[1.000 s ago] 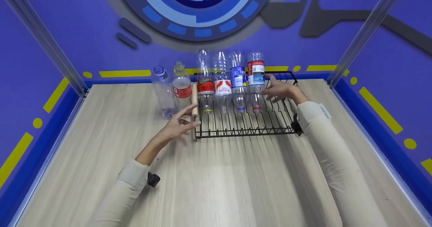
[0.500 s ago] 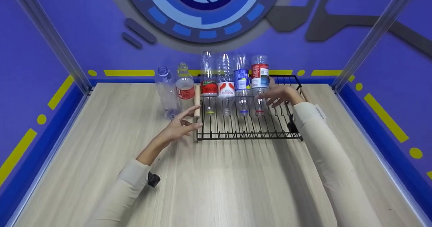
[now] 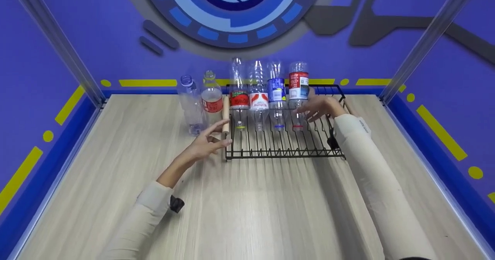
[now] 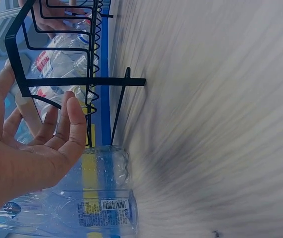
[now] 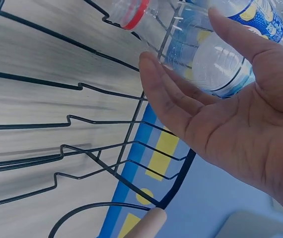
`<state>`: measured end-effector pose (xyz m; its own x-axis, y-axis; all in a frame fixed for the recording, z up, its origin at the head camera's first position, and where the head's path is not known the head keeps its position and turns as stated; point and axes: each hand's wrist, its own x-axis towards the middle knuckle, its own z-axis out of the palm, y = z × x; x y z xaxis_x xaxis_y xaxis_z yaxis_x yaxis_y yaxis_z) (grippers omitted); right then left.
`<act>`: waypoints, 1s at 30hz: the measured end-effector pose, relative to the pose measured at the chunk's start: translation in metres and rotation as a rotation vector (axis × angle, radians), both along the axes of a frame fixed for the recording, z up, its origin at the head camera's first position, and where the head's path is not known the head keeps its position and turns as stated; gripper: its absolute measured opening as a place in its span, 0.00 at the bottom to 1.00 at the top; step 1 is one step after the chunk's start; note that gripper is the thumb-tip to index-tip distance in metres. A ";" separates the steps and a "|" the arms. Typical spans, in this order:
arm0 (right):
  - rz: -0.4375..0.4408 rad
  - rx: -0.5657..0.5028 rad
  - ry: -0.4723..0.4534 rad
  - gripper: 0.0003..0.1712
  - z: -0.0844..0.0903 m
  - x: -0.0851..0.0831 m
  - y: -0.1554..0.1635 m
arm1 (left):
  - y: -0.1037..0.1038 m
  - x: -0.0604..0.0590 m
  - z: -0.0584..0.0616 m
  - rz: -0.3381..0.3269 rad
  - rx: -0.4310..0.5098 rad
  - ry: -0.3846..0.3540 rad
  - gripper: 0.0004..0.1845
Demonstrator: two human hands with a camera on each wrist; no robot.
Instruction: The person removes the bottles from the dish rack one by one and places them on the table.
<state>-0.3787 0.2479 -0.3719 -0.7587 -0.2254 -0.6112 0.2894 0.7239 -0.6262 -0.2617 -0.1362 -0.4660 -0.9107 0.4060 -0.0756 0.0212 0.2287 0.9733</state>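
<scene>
In the head view my right hand [image 3: 319,105] is at the right-hand plastic bottle [image 3: 299,82], with a red-and-white label. Its fingers lie across the front of the bottle and the thumb goes behind it. The right wrist view has the red neck ring [image 5: 136,14] just past the fingertips. That bottle leans neck-down in a black wire rack [image 3: 286,154]. My left hand [image 3: 203,146] touches the rack's left end, thumb and forefinger spread beside the wooden handle [image 3: 226,115]. Its fingertips [image 4: 71,101] stay loose at the wire frame in the left wrist view.
Left of that bottle, a blue-label bottle [image 3: 276,89], a white-and-red-label bottle [image 3: 258,101] and a red-label bottle [image 3: 239,99] also stand neck-down in the rack. Two upright bottles, one clear [image 3: 191,107] and one red-labelled [image 3: 212,104], stand beside the rack. A purple wall rises behind.
The right-hand bottle has turned in place, its label's printed side shifting right. My right hand has moved slightly left over it. The left hand stays put; the head view has shifted a little.
</scene>
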 end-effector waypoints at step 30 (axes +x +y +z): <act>-0.164 -0.418 0.221 0.54 0.010 0.042 0.052 | -0.001 0.001 -0.001 0.008 0.020 -0.001 0.38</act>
